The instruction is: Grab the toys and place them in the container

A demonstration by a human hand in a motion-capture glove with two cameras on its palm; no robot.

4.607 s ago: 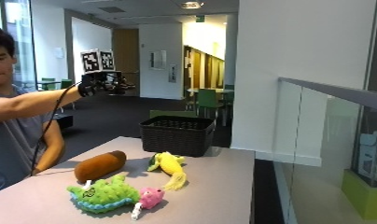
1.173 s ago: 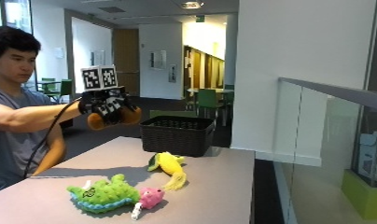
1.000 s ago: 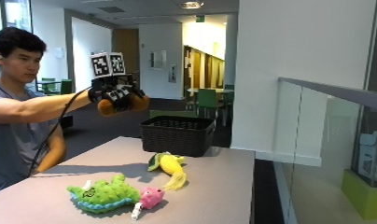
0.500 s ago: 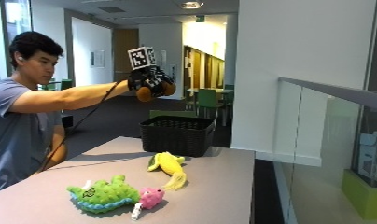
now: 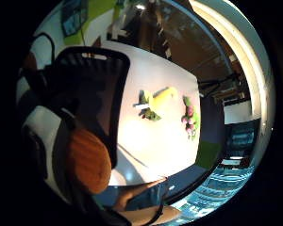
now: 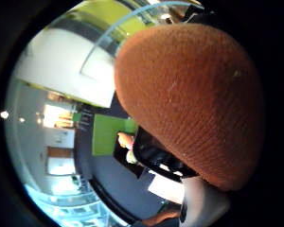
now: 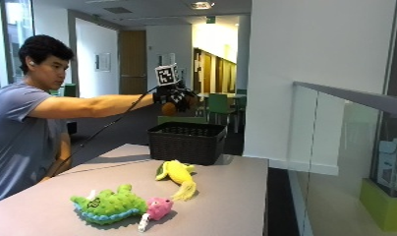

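My gloved right hand point(image 7: 175, 97) grips a brown-orange plush toy point(image 7: 168, 108) in the air, directly above the black woven basket point(image 7: 186, 142) at the table's far end. The same toy fills the thumb side palm view point(image 6: 191, 99) and shows beside the basket's dark opening point(image 5: 92, 89) in the little finger side view point(image 5: 87, 160). On the table lie a yellow plush toy point(image 7: 178, 173), also seen from above point(image 5: 161, 100), and a green spiky plush with a pink one against it point(image 7: 113, 208), seen from above too point(image 5: 189, 117).
The grey table point(image 7: 238, 196) runs from the basket toward the camera, with bare room to the right of the toys. A glass railing point(image 7: 342, 147) stands to the right of the table. The person's bare left arm hangs by the table's left edge.
The hand picked the brown-orange toy up from the table, raised it and carried it rightward and away, from left of the basket to above it.
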